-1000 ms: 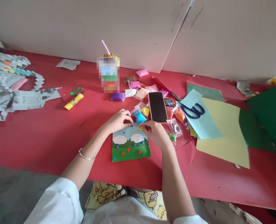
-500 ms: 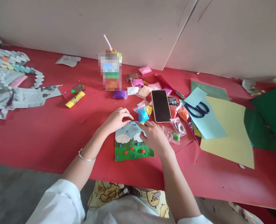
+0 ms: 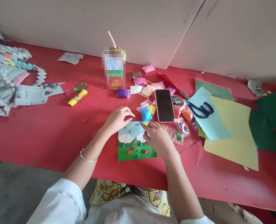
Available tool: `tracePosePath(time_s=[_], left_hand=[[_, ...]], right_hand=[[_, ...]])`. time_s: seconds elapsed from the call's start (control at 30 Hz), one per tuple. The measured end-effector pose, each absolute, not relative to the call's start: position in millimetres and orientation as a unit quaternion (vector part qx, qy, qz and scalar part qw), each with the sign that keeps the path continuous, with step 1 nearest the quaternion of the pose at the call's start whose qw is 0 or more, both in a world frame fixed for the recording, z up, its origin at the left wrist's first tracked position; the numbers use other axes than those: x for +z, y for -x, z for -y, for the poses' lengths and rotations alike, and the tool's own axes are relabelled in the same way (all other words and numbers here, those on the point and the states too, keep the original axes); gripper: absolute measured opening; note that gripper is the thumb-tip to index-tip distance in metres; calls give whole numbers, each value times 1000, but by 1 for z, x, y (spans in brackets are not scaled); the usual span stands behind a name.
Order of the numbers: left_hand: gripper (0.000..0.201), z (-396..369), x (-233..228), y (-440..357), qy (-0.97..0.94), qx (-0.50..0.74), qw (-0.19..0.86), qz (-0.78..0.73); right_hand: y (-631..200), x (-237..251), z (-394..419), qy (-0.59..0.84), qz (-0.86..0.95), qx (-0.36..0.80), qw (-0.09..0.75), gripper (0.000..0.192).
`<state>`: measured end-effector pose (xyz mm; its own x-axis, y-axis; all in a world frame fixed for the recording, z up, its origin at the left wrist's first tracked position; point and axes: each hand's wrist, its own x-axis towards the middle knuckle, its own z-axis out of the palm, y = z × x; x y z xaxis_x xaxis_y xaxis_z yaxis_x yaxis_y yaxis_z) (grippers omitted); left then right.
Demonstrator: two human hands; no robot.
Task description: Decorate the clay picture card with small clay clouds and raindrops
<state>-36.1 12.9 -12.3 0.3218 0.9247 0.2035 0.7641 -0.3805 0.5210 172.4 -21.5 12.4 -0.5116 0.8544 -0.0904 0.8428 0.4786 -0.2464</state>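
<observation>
While the clay picture (image 3: 134, 141) lies flat on the red bench (image 3: 58, 130) at the near edge, it is touched from both sides. The left hand (image 3: 118, 119) is set at its eleven o'clock corner, fingers curled and pressing down on the pale blue sky; nothing is seen gripped in them. The right hand (image 3: 158, 137) is laid over the three o'clock edge, its fingers (image 3: 145, 126) loosely spread and reaching toward twelve o'clock, and no lump is seen held.

Compared with a second ago, the right hand has been drawn back from the blue clay packet (image 3: 145, 114) at twelve o'clock and lowered onto the picture, and the pinch it showed then has been released into a flatter lay. From this it is judged that a small piece has been brought to the sky and is now being pressed in, though the piece itself cannot be made out.

A phone (image 3: 164, 105) is lying face up at one o'clock, scissors (image 3: 202, 109) on the coloured paper sheets (image 3: 231, 133) at two o'clock, and a glue stick (image 3: 77, 97) at ten o'clock.
</observation>
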Motion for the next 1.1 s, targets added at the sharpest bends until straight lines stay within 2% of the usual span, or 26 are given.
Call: tracePosePath(time_s=[0.13,0.27,0.33,0.4,0.5,0.67,0.9,1.1], left_hand=[[19,-14,-13,34,-773,279,137,-553],[34,-15,-13,26,-760,331,129,-545],[41,-16,-14,20,-762,337,142,-535],[42,-17,-16,15,-761,335,160,-532],[40,-19,-19,12,-745,347,203,-532],[25,-22,-19,21,-700,400,257,-532],[17,-18,-12,34,-769,375,189,-482],[8,-14,-12,33,-765,379,173,-491]], right_hand=[[-172,9,20,485,862,139,49,42],[-169,-1,7,568,789,89,218,33],[-165,-10,-1,612,743,64,263,39],[-161,-18,-8,627,732,66,258,46],[-157,-27,-14,621,739,88,246,44],[-158,-26,-15,553,754,147,323,38],[-161,-20,-11,532,750,138,369,30],[-158,-18,-9,508,755,136,391,27]])
